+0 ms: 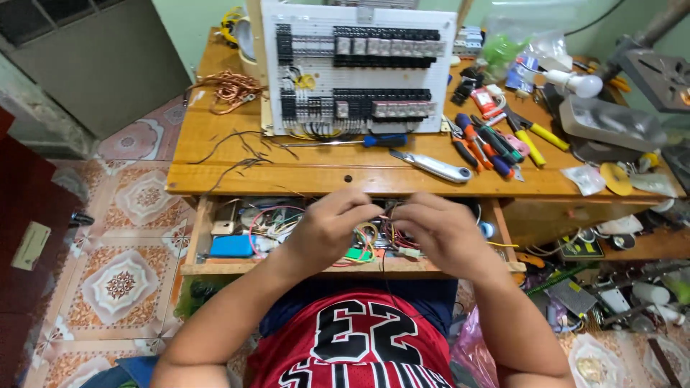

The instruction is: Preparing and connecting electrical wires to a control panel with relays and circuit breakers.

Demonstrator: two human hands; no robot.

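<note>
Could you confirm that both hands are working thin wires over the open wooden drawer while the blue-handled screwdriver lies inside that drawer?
Not quite: the head view shows the blue-handled screwdriver lying on the wooden desktop, before the white panel. Both hands, left hand and right hand, do work thin wires over the open wooden drawer.

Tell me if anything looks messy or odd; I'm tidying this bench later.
Loose black wire offcuts lie scattered on the desk left of the panel, beside a tangled copper wire. The open drawer is a wire jumble.

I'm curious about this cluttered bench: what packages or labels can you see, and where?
Red and white packet: on the desk right of the white panel, small, flat.
Clear plastic bag: back of the desk, crumpled, green inside.
Small clear bag: desk's right front, flat.
No screens.
</note>
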